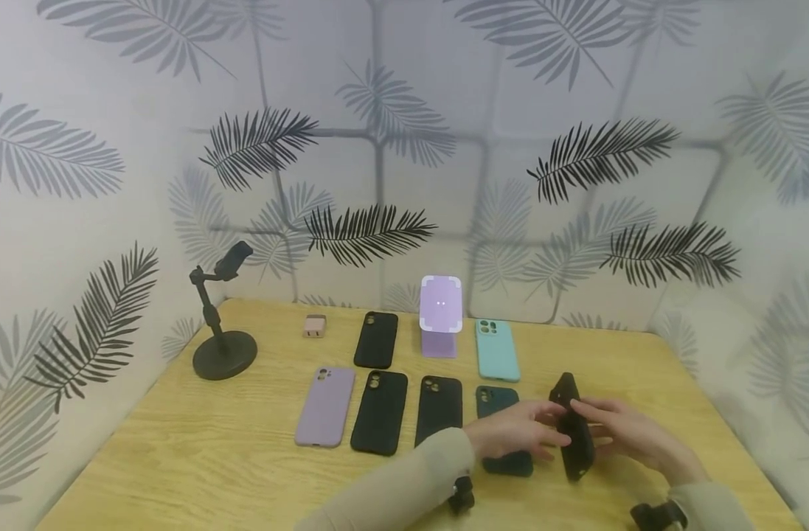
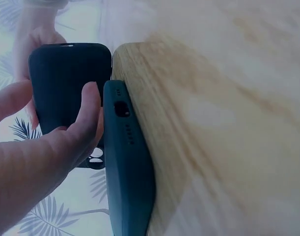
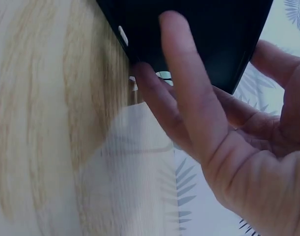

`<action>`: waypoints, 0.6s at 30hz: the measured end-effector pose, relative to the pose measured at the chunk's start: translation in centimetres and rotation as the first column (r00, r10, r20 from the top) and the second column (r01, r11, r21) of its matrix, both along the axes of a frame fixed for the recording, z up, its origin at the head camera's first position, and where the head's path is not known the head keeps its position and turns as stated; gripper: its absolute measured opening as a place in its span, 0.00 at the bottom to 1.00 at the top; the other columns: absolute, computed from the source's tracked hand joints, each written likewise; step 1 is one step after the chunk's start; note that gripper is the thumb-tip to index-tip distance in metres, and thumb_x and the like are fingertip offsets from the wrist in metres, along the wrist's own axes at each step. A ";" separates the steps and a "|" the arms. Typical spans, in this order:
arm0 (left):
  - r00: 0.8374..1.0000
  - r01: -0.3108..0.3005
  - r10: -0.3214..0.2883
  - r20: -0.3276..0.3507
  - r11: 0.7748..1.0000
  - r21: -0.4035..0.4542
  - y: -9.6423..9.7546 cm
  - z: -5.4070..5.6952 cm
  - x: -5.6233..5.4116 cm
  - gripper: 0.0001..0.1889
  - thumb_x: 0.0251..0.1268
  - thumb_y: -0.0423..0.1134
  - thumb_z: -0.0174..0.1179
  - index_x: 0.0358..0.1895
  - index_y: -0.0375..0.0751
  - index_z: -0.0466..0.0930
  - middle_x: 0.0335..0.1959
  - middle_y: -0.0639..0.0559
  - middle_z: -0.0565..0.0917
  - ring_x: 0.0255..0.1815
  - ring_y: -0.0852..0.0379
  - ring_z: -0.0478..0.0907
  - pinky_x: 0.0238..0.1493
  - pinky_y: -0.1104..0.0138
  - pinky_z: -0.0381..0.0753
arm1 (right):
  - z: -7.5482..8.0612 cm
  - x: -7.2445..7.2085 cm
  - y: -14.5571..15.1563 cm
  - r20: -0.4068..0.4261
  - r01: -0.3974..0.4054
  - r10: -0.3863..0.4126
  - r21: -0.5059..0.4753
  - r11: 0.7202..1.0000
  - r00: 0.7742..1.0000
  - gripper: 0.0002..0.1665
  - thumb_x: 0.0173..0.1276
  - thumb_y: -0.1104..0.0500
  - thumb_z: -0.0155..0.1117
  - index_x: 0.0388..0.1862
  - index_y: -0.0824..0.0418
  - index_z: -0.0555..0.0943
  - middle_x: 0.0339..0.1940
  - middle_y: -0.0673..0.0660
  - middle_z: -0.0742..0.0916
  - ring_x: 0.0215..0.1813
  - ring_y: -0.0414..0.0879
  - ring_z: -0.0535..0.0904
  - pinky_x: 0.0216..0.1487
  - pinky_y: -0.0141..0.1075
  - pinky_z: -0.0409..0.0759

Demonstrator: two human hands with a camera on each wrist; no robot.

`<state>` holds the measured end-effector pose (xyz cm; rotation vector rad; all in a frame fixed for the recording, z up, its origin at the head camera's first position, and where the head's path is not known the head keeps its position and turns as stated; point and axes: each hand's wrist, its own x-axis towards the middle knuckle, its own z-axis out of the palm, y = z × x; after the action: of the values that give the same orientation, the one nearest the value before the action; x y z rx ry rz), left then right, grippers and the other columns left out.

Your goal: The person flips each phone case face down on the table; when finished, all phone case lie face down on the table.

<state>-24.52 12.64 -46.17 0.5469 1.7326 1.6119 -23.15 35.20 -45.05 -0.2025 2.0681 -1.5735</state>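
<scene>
A black phone case [image 1: 577, 435] stands tilted on edge between the two hands at the table's right side. The right hand [image 1: 626, 435] holds it from the right, its uppermost digit at the top edge and fingers along the facing side. Spread fingers of the left hand [image 1: 517, 429] reach the case's left face; exact contact is partly hidden. A dark green phone case [image 1: 507, 463] lies under the left hand, and its end [image 2: 127, 147] shows close up in the left wrist view. The right wrist view shows the black case's dark face [image 3: 213, 34] behind an extended finger.
Left of the hands lie a lilac phone case [image 1: 325, 407] and black cases [image 1: 380, 413] [image 1: 439, 405]. Farther back are another black case [image 1: 376, 339], a turquoise case [image 1: 497, 350], a purple stand [image 1: 440, 304], a pink charger [image 1: 314, 326] and a black phone holder [image 1: 225, 355].
</scene>
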 end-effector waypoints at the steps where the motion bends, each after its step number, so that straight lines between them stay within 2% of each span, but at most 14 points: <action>1: 1.000 0.003 -0.003 0.008 1.000 -0.013 0.0 0.1 0.0 0.24 0.66 0.31 0.61 0.65 0.39 0.72 0.61 0.42 0.76 0.51 0.47 0.82 0.47 0.54 0.86 | -0.1 0.0 0.2 0.005 0.001 -0.001 -0.009 1.000 1.000 0.42 0.81 0.47 0.44 0.72 0.81 0.52 0.66 0.75 0.74 0.58 0.55 0.80 0.54 0.51 0.83; 5: 1.000 0.002 -0.001 0.029 0.999 -0.049 0.1 0.3 0.1 0.25 0.66 0.31 0.61 0.66 0.37 0.70 0.61 0.38 0.75 0.52 0.45 0.81 0.48 0.52 0.85 | -0.4 0.0 1.1 0.020 0.007 -0.006 -0.036 0.999 1.000 0.45 0.81 0.49 0.45 0.73 0.83 0.41 0.66 0.77 0.72 0.60 0.56 0.79 0.56 0.51 0.82; 8: 1.000 -0.002 0.003 0.024 0.998 -0.056 0.2 0.3 0.2 0.25 0.66 0.31 0.61 0.66 0.36 0.70 0.60 0.38 0.75 0.52 0.45 0.81 0.48 0.52 0.85 | -0.6 0.0 1.8 0.013 0.013 -0.013 -0.035 0.999 1.000 0.45 0.81 0.51 0.46 0.73 0.83 0.39 0.66 0.76 0.73 0.60 0.55 0.79 0.56 0.51 0.82; 13: 1.000 -0.015 0.015 0.001 0.998 -0.058 0.5 0.1 0.2 0.25 0.65 0.30 0.62 0.65 0.35 0.71 0.55 0.38 0.77 0.50 0.46 0.81 0.47 0.53 0.86 | -0.6 0.2 2.9 -0.038 0.015 -0.014 0.009 1.000 0.999 0.40 0.79 0.55 0.50 0.72 0.83 0.48 0.63 0.72 0.78 0.56 0.51 0.81 0.53 0.48 0.84; 18: 1.000 -0.023 0.024 0.010 0.997 -0.074 0.5 0.1 0.1 0.24 0.64 0.29 0.62 0.64 0.33 0.72 0.60 0.36 0.74 0.52 0.46 0.81 0.47 0.54 0.86 | -0.7 0.6 3.2 -0.102 0.049 -0.036 0.130 0.990 0.994 0.37 0.75 0.59 0.57 0.68 0.86 0.57 0.57 0.74 0.81 0.48 0.48 0.85 0.45 0.43 0.87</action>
<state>-24.39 13.10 -46.03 0.4826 1.7892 1.5574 -22.51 38.38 -45.72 -0.1931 2.2594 -1.4708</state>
